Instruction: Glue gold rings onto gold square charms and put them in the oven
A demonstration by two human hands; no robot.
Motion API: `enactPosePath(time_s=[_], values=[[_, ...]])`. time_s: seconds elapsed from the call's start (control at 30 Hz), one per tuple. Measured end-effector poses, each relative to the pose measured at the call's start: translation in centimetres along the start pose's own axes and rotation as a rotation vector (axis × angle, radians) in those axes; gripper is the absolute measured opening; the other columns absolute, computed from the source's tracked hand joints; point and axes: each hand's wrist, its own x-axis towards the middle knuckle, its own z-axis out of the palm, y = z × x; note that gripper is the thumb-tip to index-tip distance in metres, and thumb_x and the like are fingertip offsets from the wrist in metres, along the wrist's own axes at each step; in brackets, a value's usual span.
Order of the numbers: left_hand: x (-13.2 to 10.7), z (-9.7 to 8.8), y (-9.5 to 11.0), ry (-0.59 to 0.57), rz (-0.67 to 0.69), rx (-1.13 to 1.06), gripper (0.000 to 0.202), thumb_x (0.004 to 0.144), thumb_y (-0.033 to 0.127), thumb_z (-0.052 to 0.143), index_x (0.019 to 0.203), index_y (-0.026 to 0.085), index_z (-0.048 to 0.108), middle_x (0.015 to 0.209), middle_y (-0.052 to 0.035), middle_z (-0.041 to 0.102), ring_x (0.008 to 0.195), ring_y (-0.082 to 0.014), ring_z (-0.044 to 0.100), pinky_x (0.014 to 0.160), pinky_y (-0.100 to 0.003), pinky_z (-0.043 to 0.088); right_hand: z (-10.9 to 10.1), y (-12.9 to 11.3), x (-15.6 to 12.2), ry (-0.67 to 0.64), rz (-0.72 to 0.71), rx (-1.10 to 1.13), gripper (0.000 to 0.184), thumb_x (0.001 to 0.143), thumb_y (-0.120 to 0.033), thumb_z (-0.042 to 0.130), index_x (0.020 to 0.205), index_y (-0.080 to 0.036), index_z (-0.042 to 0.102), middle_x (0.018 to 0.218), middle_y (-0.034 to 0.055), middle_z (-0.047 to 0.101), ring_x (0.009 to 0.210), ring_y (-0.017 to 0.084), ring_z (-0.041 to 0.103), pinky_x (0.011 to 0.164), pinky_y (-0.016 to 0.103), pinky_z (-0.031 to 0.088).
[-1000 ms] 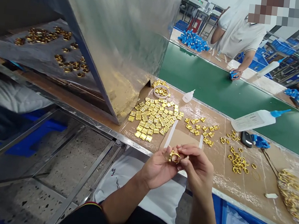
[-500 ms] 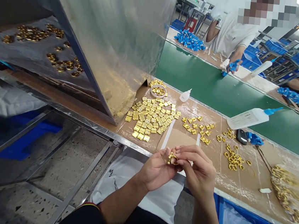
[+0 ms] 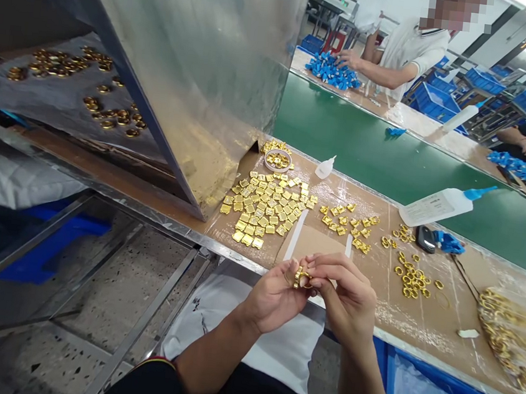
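Above the table's front edge, my left hand [image 3: 276,295] pinches a gold ring-shaped piece [image 3: 300,278] between thumb and fingers. My right hand [image 3: 344,293] meets it from the other side, its fingertips closed on a gold ring [image 3: 306,282] that touches the first piece; whether the two are joined I cannot tell. Just beyond my hands lies a sheet of brown card [image 3: 316,246] with white strips. Many flat gold plates [image 3: 269,204] are spread to the left of it, smaller gold pieces [image 3: 347,221] behind it, and loose gold rings [image 3: 413,278] to the right.
A metal hood [image 3: 195,77] rises on the left. Small bottle [image 3: 325,167], large blue-tipped bottle [image 3: 438,207] and black key fob [image 3: 425,238] stand or lie along the green belt [image 3: 346,121]. A bag of gold rings [image 3: 509,336] lies right. Across the belt, a co-worker reaches into blue pieces [image 3: 335,71].
My hands stay almost in place, still pinching the gold pieces. Across the belt, the co-worker's hand has moved left to the blue pile; one blue piece now lies on the belt.
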Motion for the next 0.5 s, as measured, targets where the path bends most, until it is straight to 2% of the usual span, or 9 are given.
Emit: enactPosePath(time_s=[0.13,0.27,0.37,0.5], values=[[0.0,-0.19,0.02,0.034,0.005,0.038,0.02,0.09,0.021,0.08,0.075,0.012,0.07,0.077,-0.0012,0.06,0.07,-0.0129,0.055,0.075,-0.028,0.045,0.08,0.17,-0.05,-0.003,0.006,0.014,0.018,0.095,-0.014,0.069,0.093,-0.028,0.079,0.089,0.0039,0.08,0.09,0.023,0.08,0.081,0.035,0.066],[0.11,-0.45,0.06,0.011,0.016,0.064,0.022,0.09,0.024,0.08,0.075,0.013,0.07,0.074,-0.0005,0.06,0.071,-0.0131,0.055,0.075,-0.028,0.046,0.07,0.18,0.09,-0.011,-0.003,0.001,0.019,0.095,-0.011,0.069,0.093,-0.027,0.079,0.09,0.003,0.081,0.092,0.021,0.079,0.081,0.031,0.066],[0.19,-0.39,0.19,-0.003,0.021,0.061,0.025,0.09,0.025,0.081,0.071,0.012,0.069,0.072,-0.0007,0.059,0.07,-0.0129,0.055,0.075,-0.027,0.047,0.08,0.2,0.31,-0.025,-0.007,-0.015,0.018,0.096,-0.013,0.068,0.093,-0.027,0.079,0.09,0.0035,0.081,0.091,0.021,0.08,0.078,0.03,0.065],[0.34,-0.1,0.32,0.037,0.025,0.046,0.028,0.093,0.023,0.077,0.069,0.012,0.068,0.071,-0.0009,0.058,0.069,-0.0132,0.055,0.075,-0.027,0.047,0.04,0.25,0.56,-0.043,0.01,-0.034,0.017,0.098,-0.017,0.066,0.092,-0.027,0.079,0.09,0.0048,0.081,0.088,0.022,0.08,0.075,0.032,0.065]])
